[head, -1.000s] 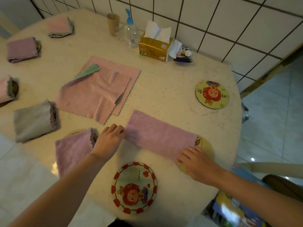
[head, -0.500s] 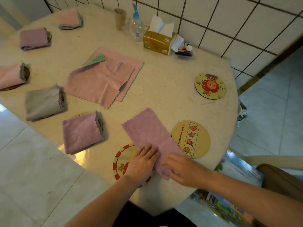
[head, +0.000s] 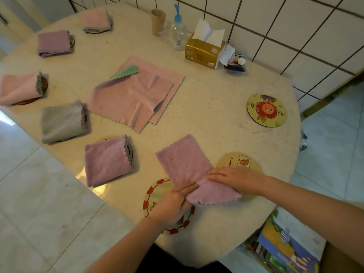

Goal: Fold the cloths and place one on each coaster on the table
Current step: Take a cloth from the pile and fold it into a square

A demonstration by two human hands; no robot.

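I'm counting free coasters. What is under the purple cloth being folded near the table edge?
The purple cloth overlaps the red-bordered coaster and lies beside the yellow coaster, which the right hand partly covers. Whether it overlaps that one is hidden.

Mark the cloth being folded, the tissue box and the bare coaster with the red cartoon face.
purple cloth (head: 183, 164), head view, flat upper half.
tissue box (head: 202, 54), head view, gold front face.
coaster (head: 266, 109), head view, red face print.

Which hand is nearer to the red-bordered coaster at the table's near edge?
Left. The left hand lies over the red-bordered coaster, gripping the purple cloth. The right hand is off to its right, pressing the cloth beside the beige coaster.
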